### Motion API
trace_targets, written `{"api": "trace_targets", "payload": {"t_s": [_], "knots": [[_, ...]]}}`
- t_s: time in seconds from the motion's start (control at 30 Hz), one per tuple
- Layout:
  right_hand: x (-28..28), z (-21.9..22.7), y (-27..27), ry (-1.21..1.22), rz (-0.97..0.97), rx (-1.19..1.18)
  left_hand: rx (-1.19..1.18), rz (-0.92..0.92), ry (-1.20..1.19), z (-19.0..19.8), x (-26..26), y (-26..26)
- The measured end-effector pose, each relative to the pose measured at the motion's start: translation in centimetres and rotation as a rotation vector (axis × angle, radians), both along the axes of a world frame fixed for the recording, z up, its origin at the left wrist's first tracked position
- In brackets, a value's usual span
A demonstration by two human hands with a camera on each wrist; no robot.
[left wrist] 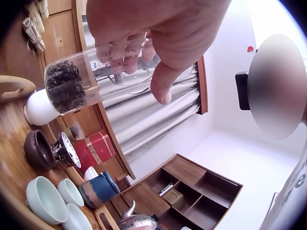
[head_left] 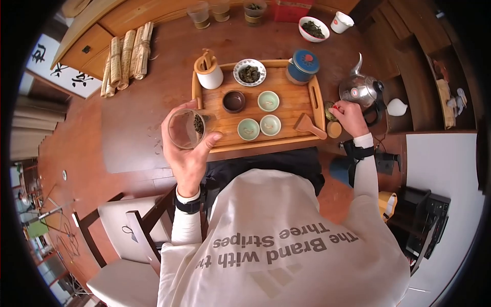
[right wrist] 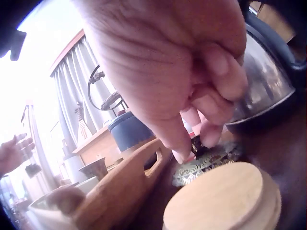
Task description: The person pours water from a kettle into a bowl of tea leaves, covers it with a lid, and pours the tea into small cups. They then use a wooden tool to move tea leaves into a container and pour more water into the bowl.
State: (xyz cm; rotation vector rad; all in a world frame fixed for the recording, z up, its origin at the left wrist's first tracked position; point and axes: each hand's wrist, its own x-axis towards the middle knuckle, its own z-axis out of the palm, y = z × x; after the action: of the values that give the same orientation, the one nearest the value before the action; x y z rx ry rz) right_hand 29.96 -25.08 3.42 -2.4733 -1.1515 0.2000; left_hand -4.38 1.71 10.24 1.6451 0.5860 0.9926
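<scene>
Left grip (head_left: pixel 185 156): holds glass (head_left: pixel 186 129), tray (head_left: pixel 319 110)'s eight o'clock
Right grip (head_left: pixel 352 117): pinches patterned piece (right wrist: pixel 204 162)
Leaves (left wrist: pixel 66 87): your overtilting could spill them

Out at nine o'clock in the head view, smooth reddish-brown flooring (head_left: pixel 76 158) stretched away, and at eight, there sat a beige-upholstered chair with dark wooden arms (head_left: pixel 123 281)! Orange-brown wooden cabinetry (head_left: pixel 153 15) held eleven; dark brown open shelving (head_left: pixel 404 38) owned two. Over to the left wrist: a plain white wall (left wrist: pixel 228 120) at three. Right wrist: pale pleated curtains (right wrist: pixel 72 81) at ten, beside blazing white light!
</scene>
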Motion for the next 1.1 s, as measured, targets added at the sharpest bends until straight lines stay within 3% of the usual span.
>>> {"api": "trace_targets", "payload": {"t_s": [0.13, 0.2, 0.3, 0.43, 0.53, 0.77, 1.0, 1.07, 1.1], "knots": [[-0.3, 2.8, 0.9, -0.037, -0.009, -0.11, -0.012, 0.029, -0.007, -0.2, -0.5, 0.3], [-1.5, 5.6, 3.2, -0.093, 0.061, 0.089, -0.008, 0.042, -0.003, -0.2, -0.6, 0.4], [-6.3, 10.4, 10.9, -0.001, 0.287, 0.426, -0.025, 0.052, 0.033, 0.1, -0.3, 0.3], [-8.1, 9.4, 21.9, -0.092, 0.673, 0.569, 0.015, 0.064, 0.105, 0.1, -0.2, 0.6], [-8.9, 9.3, 26.8, -0.268, 0.71, 0.502, -0.035, 0.068, 0.116, 0.9, -1.1, 0.6], [-7.9, 9.8, 29.8, -0.298, 0.789, 0.303, 0.017, 0.107, 0.151, 0.1, -2.8, 1.6], [-6.7, 13.4, 28.5, -0.032, 0.84, 0.339, 0.084, -0.005, 0.063, -0.4, -1.4, 1.2], [-6.6, 14.3, 27.6, 0.057, 0.838, 0.446, 0.057, -0.02, 0.037, -0.3, -1.0, 1.0], [-6.8, 15.1, 26.8, 0.188, 0.752, 0.363, 0.059, -0.025, 0.038, -0.3, -0.9, 1.0]]}}
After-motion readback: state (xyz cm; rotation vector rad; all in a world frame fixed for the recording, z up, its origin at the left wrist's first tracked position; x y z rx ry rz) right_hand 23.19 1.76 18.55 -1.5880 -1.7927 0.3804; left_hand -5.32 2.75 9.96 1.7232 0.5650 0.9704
